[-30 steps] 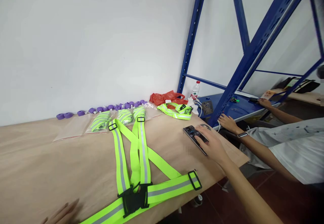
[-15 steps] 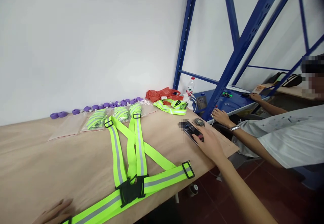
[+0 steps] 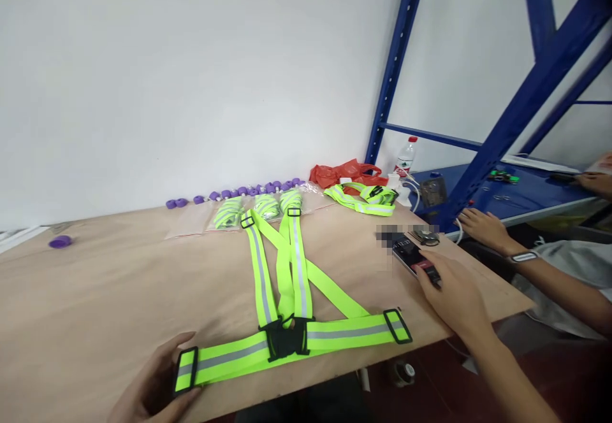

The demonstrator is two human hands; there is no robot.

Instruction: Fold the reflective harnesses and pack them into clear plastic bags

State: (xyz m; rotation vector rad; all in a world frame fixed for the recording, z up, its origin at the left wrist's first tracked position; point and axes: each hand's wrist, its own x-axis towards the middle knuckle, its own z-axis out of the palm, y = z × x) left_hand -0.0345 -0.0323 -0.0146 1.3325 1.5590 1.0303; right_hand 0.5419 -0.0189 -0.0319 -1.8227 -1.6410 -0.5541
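A neon yellow reflective strap vest [image 3: 287, 295] with grey stripes and black buckles lies flat on the wooden table [image 3: 95, 295]. My left hand [image 3: 153, 388] rests at the table's near edge, fingers touching the left end of the vest's waist belt. Over at the right edge, my right hand [image 3: 454, 295] lies on a dark phone [image 3: 414, 258], with a finger on its lower end. A small round object [image 3: 425, 236] sits just beyond the phone.
Bagged folded vests [image 3: 261, 207] and purple rolls [image 3: 239, 192] line the wall; one purple roll [image 3: 60, 241] sits apart at left. A loose vest [image 3: 361, 199], red bag [image 3: 342, 173] and bottle [image 3: 404, 158] stand at back right. Another person's hands [image 3: 485, 229] rest by the blue rack [image 3: 502, 123].
The view has swung left and down. My left hand has come up onto the belt's left end. My right hand stays on the phone.
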